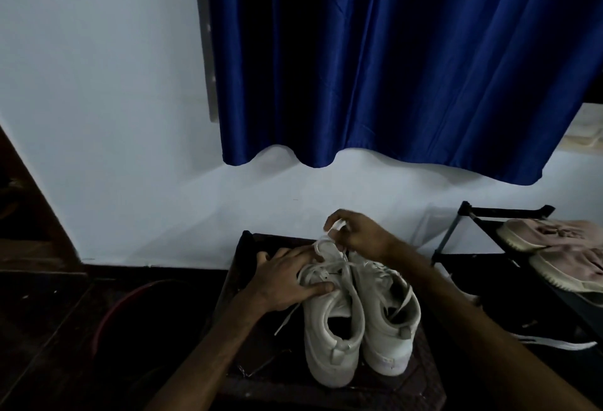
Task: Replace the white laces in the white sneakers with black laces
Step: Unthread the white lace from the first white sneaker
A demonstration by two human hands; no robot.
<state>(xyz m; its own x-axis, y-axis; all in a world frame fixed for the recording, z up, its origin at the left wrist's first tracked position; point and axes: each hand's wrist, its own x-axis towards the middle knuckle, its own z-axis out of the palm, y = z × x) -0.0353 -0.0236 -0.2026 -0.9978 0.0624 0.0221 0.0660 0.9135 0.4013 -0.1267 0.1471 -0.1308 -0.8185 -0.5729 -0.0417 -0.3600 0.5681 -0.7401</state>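
The left hand is lying flat and released on the laced front of the left sneaker, fingers spread straight across the eyelets and thumb stretching along the shoe's side. Just beyond its fingertips the right hand is pinching the white lace and lifting a loop of it above the toe end. The forearm behind that hand is crossing over the front of the right sneaker and hiding part of its lacing. Both sneakers are standing side by side and touching on a dark surface, heels toward the person. A loose lace end is trailing down just below the left hand's wrist.

Beyond both hands a white wall is rising, with a blue curtain hanging well above them. Out past the right hand a black shoe rack is carrying a pair of pink shoes with cream soles, and a black shoe with a white sole is sitting lower down beside the right forearm. Off to the far side of the left hand a red curved rim is showing in the dark. A faint mark on the right sneaker's heel is too blurred to read.
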